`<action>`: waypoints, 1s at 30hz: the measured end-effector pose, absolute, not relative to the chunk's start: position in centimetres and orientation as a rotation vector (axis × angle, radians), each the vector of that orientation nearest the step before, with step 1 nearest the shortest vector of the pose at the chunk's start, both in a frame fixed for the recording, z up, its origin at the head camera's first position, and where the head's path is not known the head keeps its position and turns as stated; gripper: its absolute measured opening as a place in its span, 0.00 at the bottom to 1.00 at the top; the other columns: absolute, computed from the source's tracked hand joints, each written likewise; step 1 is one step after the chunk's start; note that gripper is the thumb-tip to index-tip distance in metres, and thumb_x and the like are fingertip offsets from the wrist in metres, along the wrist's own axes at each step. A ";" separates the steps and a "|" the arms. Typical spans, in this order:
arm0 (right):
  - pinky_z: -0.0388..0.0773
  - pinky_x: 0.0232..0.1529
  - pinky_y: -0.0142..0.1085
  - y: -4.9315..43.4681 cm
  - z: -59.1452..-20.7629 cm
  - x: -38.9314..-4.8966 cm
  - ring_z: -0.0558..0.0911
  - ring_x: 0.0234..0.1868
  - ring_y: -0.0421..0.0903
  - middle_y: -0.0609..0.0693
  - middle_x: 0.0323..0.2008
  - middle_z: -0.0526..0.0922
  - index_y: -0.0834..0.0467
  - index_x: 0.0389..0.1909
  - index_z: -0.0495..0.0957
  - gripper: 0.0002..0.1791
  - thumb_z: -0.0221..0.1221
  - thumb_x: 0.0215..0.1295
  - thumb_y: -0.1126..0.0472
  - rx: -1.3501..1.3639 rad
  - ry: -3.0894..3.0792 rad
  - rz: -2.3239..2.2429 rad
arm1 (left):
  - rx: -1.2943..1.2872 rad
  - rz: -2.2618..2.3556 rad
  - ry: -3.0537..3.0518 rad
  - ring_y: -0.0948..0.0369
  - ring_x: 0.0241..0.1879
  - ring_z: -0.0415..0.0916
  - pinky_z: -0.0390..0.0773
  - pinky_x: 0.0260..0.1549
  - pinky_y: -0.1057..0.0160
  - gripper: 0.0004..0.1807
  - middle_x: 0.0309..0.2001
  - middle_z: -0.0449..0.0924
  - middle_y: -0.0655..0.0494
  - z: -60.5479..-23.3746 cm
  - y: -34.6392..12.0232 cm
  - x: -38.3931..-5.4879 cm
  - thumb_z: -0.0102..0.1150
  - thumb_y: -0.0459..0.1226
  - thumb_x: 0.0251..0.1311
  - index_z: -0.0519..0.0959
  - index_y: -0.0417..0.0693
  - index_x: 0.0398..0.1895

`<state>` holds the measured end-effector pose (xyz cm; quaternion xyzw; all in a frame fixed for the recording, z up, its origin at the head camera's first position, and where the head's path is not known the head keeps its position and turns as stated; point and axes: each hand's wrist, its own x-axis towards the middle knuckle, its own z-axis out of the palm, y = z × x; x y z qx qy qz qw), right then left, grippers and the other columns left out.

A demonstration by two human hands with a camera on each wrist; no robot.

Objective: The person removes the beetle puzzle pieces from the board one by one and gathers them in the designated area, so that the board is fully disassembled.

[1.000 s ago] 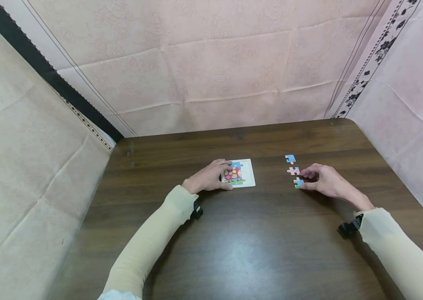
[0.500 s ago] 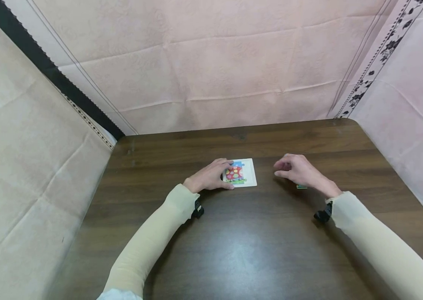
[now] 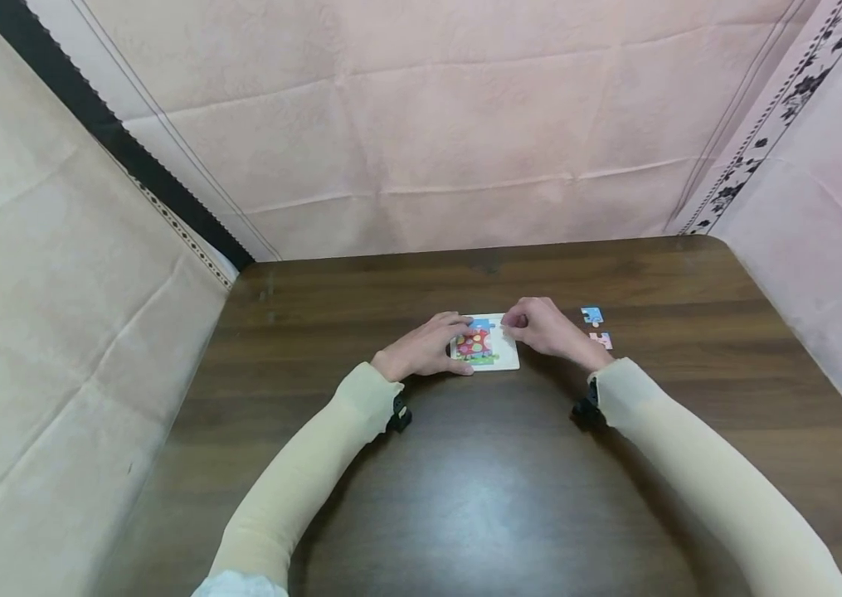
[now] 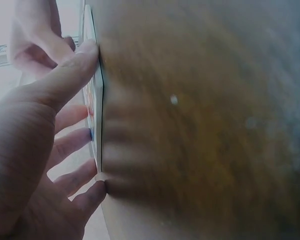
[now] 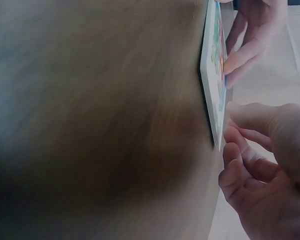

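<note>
A small white-bordered jigsaw puzzle board (image 3: 508, 356) with a red, dotted picture lies flat on the table. My left hand (image 3: 424, 346) rests at its left side, thumb on the near edge and fingers over the far part. Over the board's upper right part is my right hand (image 3: 546, 329). Its thumb and fingertips are drawn together in a pinch, with what seems to be a puzzle piece mostly hidden between them. In the right wrist view, this right hand (image 5: 270, 155) is close to the board's edge (image 5: 210, 90).
To the right of the right hand lie a blue puzzle piece (image 3: 591, 315) and a pink one (image 3: 601, 340). The right sleeve (image 3: 659, 414) covers the area just below them. Brown tabletop (image 3: 465, 481) extends toward me, and pale cloth (image 3: 465, 124) hangs beyond its far edge.
My right hand has travelled left from the loose pieces to the puzzle board. The left hand has stayed on the board. The blue-green piece seen earlier is no longer visible.
</note>
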<state>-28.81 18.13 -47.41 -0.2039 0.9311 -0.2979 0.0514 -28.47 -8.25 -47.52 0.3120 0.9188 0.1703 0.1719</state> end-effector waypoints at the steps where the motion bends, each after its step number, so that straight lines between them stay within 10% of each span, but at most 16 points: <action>1: 0.83 0.48 0.47 17.8 -47.5 -29.0 0.83 0.44 0.54 0.63 0.48 0.90 0.65 0.54 0.90 0.12 0.68 0.74 0.66 -0.627 2.835 -0.895 | 0.894 0.480 2.608 0.50 0.90 0.47 0.57 0.86 0.44 0.42 0.88 0.58 0.54 -47.5 -8.2 -28.5 0.73 0.57 0.68 0.72 0.54 0.81; 15: 0.85 0.57 0.55 15.7 -47.4 -30.0 0.88 0.49 0.61 0.67 0.49 0.90 0.70 0.53 0.87 0.11 0.64 0.76 0.68 -0.628 2.834 -0.826 | 1.001 0.448 2.648 0.51 0.71 0.64 0.79 0.69 0.52 0.39 0.76 0.66 0.48 -47.3 -8.2 -28.5 0.74 0.58 0.66 0.77 0.57 0.78; 30: 0.83 0.51 0.47 14.9 -47.2 -30.1 0.84 0.46 0.56 0.66 0.50 0.86 0.69 0.54 0.82 0.11 0.58 0.80 0.67 -0.569 2.783 -0.797 | 1.000 0.345 2.650 0.51 0.70 0.65 0.79 0.68 0.54 0.40 0.76 0.65 0.47 -47.5 -8.2 -28.7 0.73 0.58 0.67 0.74 0.62 0.80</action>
